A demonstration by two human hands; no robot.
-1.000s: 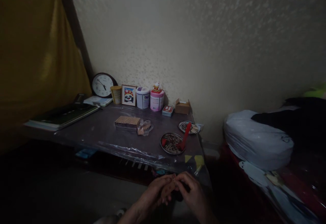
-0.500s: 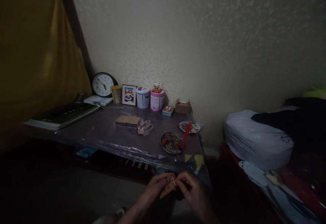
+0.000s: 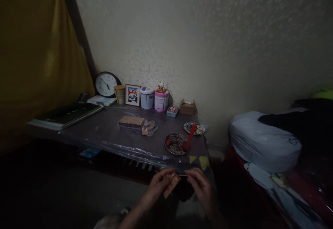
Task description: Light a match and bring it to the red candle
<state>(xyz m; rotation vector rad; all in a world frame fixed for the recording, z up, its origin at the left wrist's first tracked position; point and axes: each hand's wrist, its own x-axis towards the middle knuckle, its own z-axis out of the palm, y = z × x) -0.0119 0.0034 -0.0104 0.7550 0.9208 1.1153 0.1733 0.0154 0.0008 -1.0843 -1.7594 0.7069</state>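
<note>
Below table (image 3: 111, 137) edge, low centre of view: left hand (image 3: 156, 190), right hand (image 3: 201, 186), one matchbox (image 3: 171, 184).

Change noted: hands pressed together a second ago, box hidden between them; half a second ago box just showing at the fingertips; now hands drawn apart, box pulled clear and fully exposed. Also raised a little, closer to the table edge. Judged: box freed for handling, work on it under way rather than finished.

Grip: left hand pinching the box near its upper end, thumb and fingers narrow about it. Right hand curled, fingertips close to the red end; contact or hold not certain in the dim light, something dark beneath it unreadable.

Location: box in the air between both hands, in front of and below the plastic-covered table, not resting on anything.

Orientation: long axis tilted, running from lower left to upper right. Red printed end up and toward the right hand; plain tan end down and toward the left wrist.

Nearby on table: round dish (image 3: 176, 144) with red scoop (image 3: 189, 138), second dish (image 3: 190, 127) with matchsticks behind it, block of stacked boxes (image 3: 131, 122), all well apart from the hands.
</note>
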